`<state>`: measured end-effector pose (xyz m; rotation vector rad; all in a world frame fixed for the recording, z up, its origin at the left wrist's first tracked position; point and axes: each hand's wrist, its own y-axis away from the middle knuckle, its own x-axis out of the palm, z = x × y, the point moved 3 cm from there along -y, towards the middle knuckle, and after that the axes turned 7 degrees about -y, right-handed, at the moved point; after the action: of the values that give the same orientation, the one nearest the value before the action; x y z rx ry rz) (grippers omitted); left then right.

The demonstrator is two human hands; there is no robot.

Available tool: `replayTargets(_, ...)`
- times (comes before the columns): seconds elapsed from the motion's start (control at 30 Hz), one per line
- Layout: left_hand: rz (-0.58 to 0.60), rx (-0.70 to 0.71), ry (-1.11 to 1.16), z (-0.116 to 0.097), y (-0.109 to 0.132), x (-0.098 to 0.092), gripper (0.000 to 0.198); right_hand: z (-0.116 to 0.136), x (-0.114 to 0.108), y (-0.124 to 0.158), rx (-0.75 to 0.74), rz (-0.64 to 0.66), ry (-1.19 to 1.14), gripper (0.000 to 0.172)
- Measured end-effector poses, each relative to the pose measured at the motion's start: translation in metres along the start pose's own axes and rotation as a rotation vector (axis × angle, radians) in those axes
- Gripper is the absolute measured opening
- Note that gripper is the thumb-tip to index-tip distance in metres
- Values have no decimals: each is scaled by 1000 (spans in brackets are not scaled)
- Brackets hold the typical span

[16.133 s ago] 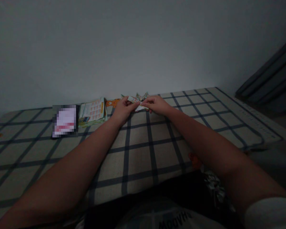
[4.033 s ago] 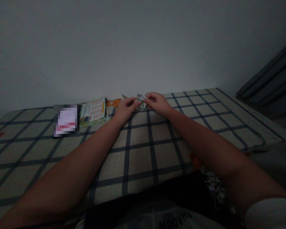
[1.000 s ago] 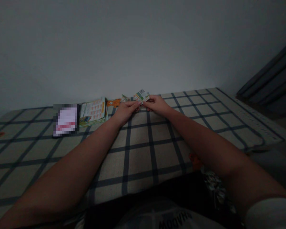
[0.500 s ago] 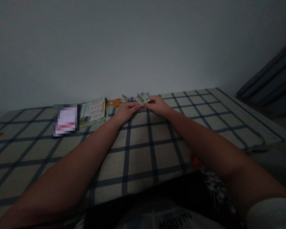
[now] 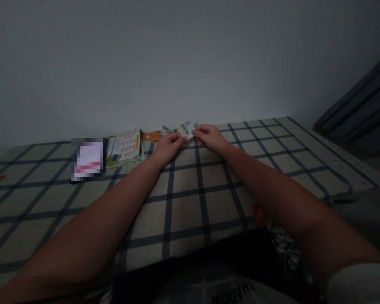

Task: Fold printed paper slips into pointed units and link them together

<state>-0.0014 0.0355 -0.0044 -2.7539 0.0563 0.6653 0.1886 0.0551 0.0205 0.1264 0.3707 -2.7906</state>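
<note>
Right grip (image 5: 211,138) has shifted slightly upward along the printed paper (image 5: 186,128). Left grip (image 5: 166,146) also pinches it (leaflet stack (image 5: 124,145) unmoved).

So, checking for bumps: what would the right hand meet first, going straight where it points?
The right hand would likely meet the small white and green printed paper it pinches; depth is unclear.

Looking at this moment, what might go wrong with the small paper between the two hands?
1. The left hand and right hand both pinch the small printed paper, so an uneven pull might tear or crease it.
2. Another paper piece sits just beyond the left hand, which could brush it out of place.
3. The scene is dim, so a misaligned edge may be hard to notice.
</note>
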Motion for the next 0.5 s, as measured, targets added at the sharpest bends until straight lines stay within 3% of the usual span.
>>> replayTargets(0.17,25,-72,93,3,-1,3,34,0,2,1,-34,29,45,25)
replayTargets(0.37,25,-54,92,-1,2,2,49,1,1,1,-32,24,44,27)
replayTargets(0.5,17,-35,84,-1,0,0,49,-1,0,0,-5,39,28,28)
